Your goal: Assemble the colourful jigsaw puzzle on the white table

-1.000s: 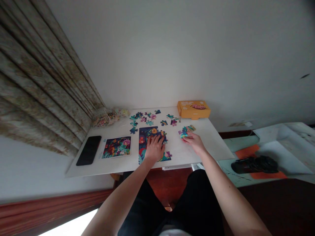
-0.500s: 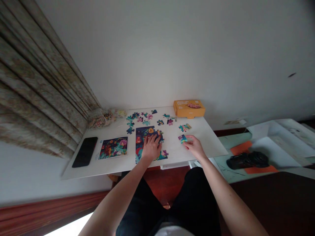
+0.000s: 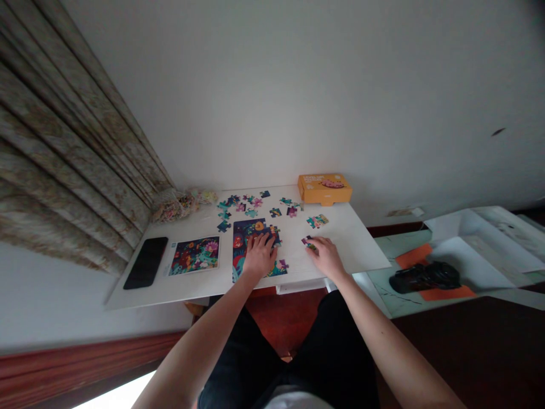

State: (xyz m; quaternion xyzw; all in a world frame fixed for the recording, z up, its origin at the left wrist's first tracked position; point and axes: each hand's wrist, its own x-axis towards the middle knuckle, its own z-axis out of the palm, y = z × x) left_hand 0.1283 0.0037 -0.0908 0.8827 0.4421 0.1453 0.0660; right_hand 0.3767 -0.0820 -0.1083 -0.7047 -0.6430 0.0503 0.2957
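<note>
My left hand lies with its fingers spread on a partly assembled dark blue jigsaw puzzle, touching its pieces. My right hand pinches a small purple and green puzzle piece at its fingertips, just right of the puzzle. A joined cluster of pieces lies beyond that hand. Several loose teal and purple pieces are scattered along the far side of the white table. One loose piece lies beside my left hand.
A picture card of the puzzle and a black phone lie to the left. An orange box stands at the far edge, near a clear bag of pieces. A curtain hangs left; a black object sits lower right.
My right hand has moved left toward the puzzle with the small piece in its fingers. My left hand stays on the puzzle. The whole view has shifted slightly.
</note>
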